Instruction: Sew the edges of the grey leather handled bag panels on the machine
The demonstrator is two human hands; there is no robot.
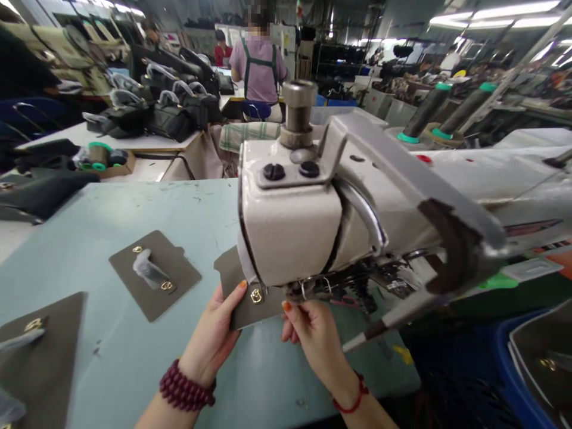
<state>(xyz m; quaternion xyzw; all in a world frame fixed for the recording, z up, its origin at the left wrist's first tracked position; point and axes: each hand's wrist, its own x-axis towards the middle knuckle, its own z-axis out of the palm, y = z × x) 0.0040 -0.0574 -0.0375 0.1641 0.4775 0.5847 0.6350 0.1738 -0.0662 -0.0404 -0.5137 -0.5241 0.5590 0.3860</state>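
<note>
A dark grey-brown panel (236,271) with a gold ring fitting (256,295) lies partly under the head of a white sewing machine (290,232). My left hand (218,328) grips the panel's left edge, thumb on top and fingers beneath. Close to the needle area, my right hand (315,339) is at the panel's right front edge with its fingers curled and thumb against them; whatever they pinch is too small to make out. The machine head hides the panel's far right part.
On the pale green table (134,357), a similar panel with a wrapped handle (179,262) lies left, another (53,357) at the lower left. Black bags (174,116) stand behind. A blue basket (496,357) is at the right. A person (259,65) sits farther back.
</note>
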